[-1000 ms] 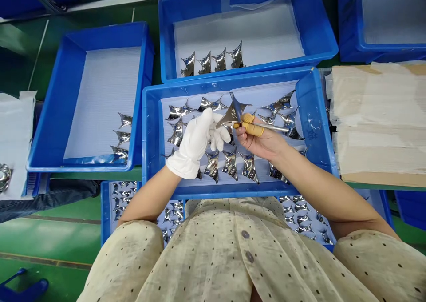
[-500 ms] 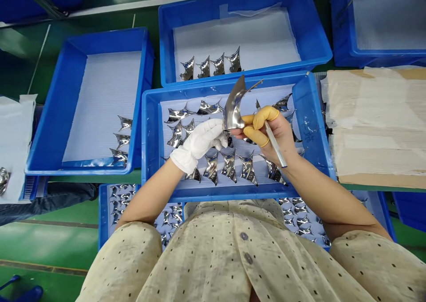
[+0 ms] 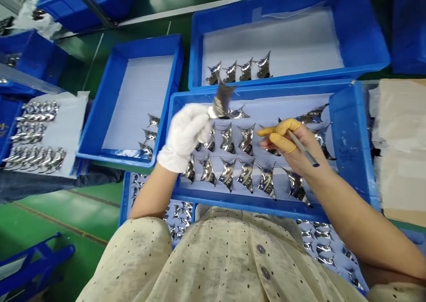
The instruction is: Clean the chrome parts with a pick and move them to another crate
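In a white glove, my left hand (image 3: 187,135) pinches a shiny curved metal part (image 3: 223,98) by its lower end, above the near blue bin (image 3: 349,160). The part is slightly blurred. My right hand (image 3: 289,142), with yellow finger cots on some fingers, holds a silver pen (image 3: 303,149) that lies across the palm, its dark blue end toward the wrist. No metal part is between the right fingertips. Below both hands, several similar pointed metal parts (image 3: 245,175) lie in rows on the bin's white lining.
Beyond is another blue bin (image 3: 362,49) with several parts along its near side. To the left stands a blue bin (image 3: 120,49) with 3 parts in its corner. Further left, several parts lie on white sheeting (image 3: 71,129). Stacked cardboard (image 3: 402,160) is at right.
My left hand has drawn the metal part away from my right hand, turning it. The right fingers have let go of it and keep the pen. The view has swung left.
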`<act>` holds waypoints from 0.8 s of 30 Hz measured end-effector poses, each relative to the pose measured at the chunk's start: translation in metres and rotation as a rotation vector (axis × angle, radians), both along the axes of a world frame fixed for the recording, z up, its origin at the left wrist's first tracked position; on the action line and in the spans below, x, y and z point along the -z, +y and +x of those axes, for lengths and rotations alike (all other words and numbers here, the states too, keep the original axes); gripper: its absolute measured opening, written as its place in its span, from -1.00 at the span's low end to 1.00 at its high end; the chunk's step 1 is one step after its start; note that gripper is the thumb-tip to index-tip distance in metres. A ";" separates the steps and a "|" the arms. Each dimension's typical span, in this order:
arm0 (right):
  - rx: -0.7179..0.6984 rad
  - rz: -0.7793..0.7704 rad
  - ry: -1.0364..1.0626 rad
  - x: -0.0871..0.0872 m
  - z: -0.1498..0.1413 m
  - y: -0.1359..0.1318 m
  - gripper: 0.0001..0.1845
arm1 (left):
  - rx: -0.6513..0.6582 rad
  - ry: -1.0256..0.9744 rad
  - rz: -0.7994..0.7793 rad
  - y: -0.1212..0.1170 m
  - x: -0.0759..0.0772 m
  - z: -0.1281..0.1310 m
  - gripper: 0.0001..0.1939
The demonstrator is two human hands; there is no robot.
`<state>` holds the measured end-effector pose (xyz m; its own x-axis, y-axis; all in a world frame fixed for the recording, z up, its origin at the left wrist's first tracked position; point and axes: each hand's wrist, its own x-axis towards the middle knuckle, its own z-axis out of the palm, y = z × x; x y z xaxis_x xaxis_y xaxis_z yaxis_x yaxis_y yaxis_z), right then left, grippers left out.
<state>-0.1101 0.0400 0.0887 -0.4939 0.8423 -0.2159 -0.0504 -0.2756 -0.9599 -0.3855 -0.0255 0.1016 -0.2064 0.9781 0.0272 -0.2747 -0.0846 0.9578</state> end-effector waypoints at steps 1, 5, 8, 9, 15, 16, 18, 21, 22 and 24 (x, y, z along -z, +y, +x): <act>-0.015 -0.003 -0.012 0.000 0.001 0.002 -0.47 | -0.119 0.104 0.023 -0.002 -0.010 -0.021 -0.65; -0.065 -0.010 -0.031 0.002 0.003 0.006 -0.48 | -0.522 0.544 -0.103 0.006 -0.029 -0.121 -0.83; -0.087 -0.017 -0.043 0.009 0.000 0.007 -0.50 | -0.592 0.804 -0.386 0.033 -0.006 -0.189 -0.79; -0.096 -0.016 -0.049 0.012 -0.001 0.007 -0.50 | -0.559 0.872 -0.448 0.043 0.007 -0.206 -0.78; -0.153 -0.011 -0.096 0.019 0.001 0.015 -0.52 | -0.300 0.849 -0.517 0.077 0.083 -0.245 -0.50; -0.164 -0.004 -0.111 0.017 0.002 0.018 -0.52 | -0.261 0.832 -0.499 0.079 0.091 -0.246 -0.43; -0.174 0.025 -0.138 0.013 0.003 0.025 -0.51 | -0.189 0.802 -0.464 0.083 0.104 -0.249 -0.35; -0.163 0.091 -0.178 0.009 -0.004 0.038 -0.52 | -0.109 0.770 -0.434 0.089 0.115 -0.253 -0.33; -0.163 0.105 -0.194 0.009 -0.009 0.044 -0.52 | -0.092 0.763 -0.434 0.092 0.118 -0.254 -0.34; -0.163 0.113 -0.219 0.015 -0.021 0.054 -0.51 | -0.072 0.752 -0.453 0.096 0.122 -0.254 -0.36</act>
<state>-0.1314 0.0942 0.0739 -0.5762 0.7807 -0.2418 0.1977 -0.1539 -0.9681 -0.6396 0.0703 -0.0208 -0.3517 0.9131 -0.2064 0.4337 0.3543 0.8285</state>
